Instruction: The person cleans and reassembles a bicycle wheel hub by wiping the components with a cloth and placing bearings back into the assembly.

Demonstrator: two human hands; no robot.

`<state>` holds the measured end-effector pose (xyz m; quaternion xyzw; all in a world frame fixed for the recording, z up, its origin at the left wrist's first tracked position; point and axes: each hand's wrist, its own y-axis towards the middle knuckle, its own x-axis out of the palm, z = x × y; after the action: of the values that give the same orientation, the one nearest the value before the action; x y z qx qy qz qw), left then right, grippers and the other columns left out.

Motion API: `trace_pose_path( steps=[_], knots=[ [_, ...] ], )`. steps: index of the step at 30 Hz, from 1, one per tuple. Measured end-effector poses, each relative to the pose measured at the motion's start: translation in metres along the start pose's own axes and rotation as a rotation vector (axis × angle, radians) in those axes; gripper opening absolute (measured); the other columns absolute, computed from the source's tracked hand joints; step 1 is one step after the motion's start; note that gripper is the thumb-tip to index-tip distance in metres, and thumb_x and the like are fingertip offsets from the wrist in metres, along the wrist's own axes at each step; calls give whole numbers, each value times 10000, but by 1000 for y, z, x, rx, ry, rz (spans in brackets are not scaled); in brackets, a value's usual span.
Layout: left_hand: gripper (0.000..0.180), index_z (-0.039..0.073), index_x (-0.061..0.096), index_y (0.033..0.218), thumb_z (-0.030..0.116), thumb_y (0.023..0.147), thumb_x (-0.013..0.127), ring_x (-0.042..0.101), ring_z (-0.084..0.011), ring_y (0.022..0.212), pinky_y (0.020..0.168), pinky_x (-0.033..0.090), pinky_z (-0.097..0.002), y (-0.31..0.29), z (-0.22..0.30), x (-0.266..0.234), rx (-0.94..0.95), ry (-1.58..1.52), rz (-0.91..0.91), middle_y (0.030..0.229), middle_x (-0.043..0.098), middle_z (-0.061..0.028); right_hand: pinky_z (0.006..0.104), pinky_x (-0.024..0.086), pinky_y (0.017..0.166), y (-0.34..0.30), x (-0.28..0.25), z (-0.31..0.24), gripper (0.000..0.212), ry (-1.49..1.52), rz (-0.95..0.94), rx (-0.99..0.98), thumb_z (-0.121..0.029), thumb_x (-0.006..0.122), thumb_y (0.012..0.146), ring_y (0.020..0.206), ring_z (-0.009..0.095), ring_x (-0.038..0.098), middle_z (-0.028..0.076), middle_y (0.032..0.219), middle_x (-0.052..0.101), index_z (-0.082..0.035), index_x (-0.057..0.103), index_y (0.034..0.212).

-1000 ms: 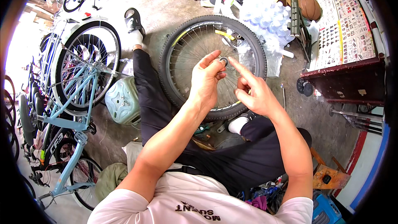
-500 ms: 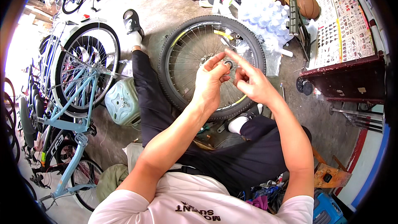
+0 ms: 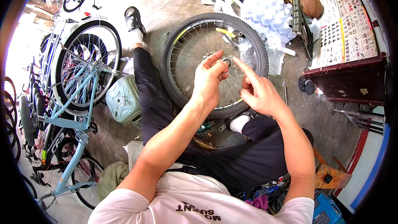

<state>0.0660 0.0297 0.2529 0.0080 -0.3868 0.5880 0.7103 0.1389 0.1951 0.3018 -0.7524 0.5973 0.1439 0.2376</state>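
My left hand (image 3: 208, 76) is raised over a bicycle wheel (image 3: 166, 64), its thumb and fingers closed on a small round bearing (image 3: 227, 62) with a dark ring and a metallic rim. To the right is my right hand (image 3: 259, 89), empty, its index finger stretched out towards the bearing and the other fingers curled. The fingertip is apart from it. Below both hands the wheel lies flat on the floor between my legs, with a knobby black tyre and thin spokes. My left hand partly hides its hub.
At the left stands a light blue bicycle (image 3: 68, 120) among others, beside an upturned pale-blue plastic stool (image 3: 123, 100). Wrapped bottles (image 3: 267, 18) and a basketball (image 3: 311, 5) are at the far right. A dark red cabinet (image 3: 346, 79) stands right; a blue case (image 3: 327, 209) sits near me.
My right hand has drawn back to the right, its index finger moving away from my left fingertips. My left hand keeps the bearing in nearly the same place.
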Motion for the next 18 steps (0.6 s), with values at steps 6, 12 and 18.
trace_pose_path(
  steps=[6,12,18],
  knots=[
    [405,3,578,1282,61,893,672,596,-97,805,767,488,-279,-6,-7,6,-31,26,-30,960,655,-14,350,459,648,9,1,7,902,17,-10,-28,-18,564,767,597,212,526,73,674,510,-188,235,1589],
    [407,4,579,1281,46,884,656,592,-102,802,772,478,-278,-2,1,5,0,21,5,946,650,-9,368,466,638,1,0,3,911,52,-32,-1,-55,590,770,600,233,554,86,682,530,-194,222,1591],
    [429,-17,559,1301,53,887,644,591,-97,799,782,476,-289,-2,0,6,-2,21,14,929,657,-15,365,466,641,4,2,7,930,25,-22,-12,-68,602,768,600,228,548,86,677,522,-198,200,1596]
  ],
)
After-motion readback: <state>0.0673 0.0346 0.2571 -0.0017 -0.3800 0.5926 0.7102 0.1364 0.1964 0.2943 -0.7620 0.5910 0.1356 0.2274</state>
